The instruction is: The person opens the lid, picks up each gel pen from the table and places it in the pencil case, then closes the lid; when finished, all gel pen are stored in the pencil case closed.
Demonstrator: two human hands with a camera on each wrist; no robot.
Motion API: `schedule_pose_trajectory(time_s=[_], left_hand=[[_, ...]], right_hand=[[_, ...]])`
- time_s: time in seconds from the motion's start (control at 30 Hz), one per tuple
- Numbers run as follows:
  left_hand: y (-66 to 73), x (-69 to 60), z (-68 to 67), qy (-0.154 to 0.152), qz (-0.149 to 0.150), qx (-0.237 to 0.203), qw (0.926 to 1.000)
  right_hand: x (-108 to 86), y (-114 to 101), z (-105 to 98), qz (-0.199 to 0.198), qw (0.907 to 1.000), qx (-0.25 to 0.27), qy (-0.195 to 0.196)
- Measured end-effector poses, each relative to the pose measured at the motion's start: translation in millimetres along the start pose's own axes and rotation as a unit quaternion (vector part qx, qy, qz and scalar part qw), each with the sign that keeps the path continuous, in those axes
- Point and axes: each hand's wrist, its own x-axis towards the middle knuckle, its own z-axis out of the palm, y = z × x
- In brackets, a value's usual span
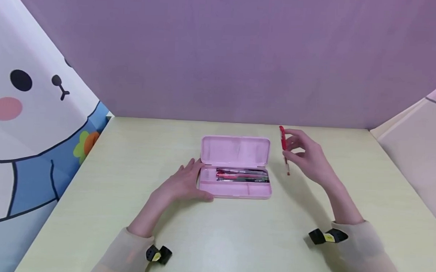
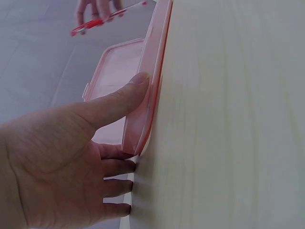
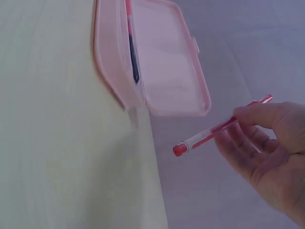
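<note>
An open pink pencil case [image 1: 234, 190] lies on the table with its lid raised at the back and several pens [image 1: 242, 175] in the rear compartment. My left hand [image 1: 183, 183] rests against the case's left end. In the left wrist view, its thumb [image 2: 124, 98] lies along the front wall and the other fingers extend fairly straight by the corner. To the right of the case, my right hand [image 1: 309, 157] pinches a red gel pen [image 3: 205, 135] between thumb and fingertips. That pen is held above the table, its red cap end pointing away in the head view.
The pale wooden table [image 1: 236, 240] ends at a purple backdrop [image 1: 242, 65]. A cartoon-printed cloth [image 1: 34, 117] hangs on the left and a pale panel [image 1: 419, 139] on the right. Small black devices sit on both sleeves.
</note>
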Motion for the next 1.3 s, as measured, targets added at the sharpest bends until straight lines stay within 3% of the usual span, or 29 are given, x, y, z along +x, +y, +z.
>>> schedule_pose_trajectory(time_s=[0.27,0.57,0.9,1.17,1.3], left_hand=[[-1.2,0.2,3.0,0.0,-0.001,-0.001,1.0],[-0.4,-0.6,2.3,-0.003,0.006,-0.005,1.0],[0.0,-2.6,1.3,-0.004,-0.004,-0.007,1.0],[0.8,-3.1,1.1,-0.006,-0.007,-0.005,1.0],[2.1,-3.1,1.2,-0.006,-0.005,-0.003,1.0]], right_hand=[[19.8,-21,31,-0.024,0.9993,-0.013,-0.027],[26.0,-30,59,-0.056,0.9948,-0.014,-0.084],[26.2,-32,77,-0.109,0.9829,-0.079,-0.126],[19.8,-33,88,-0.086,0.9693,-0.157,-0.169],[18.2,-32,92,-0.092,0.966,-0.165,-0.176]])
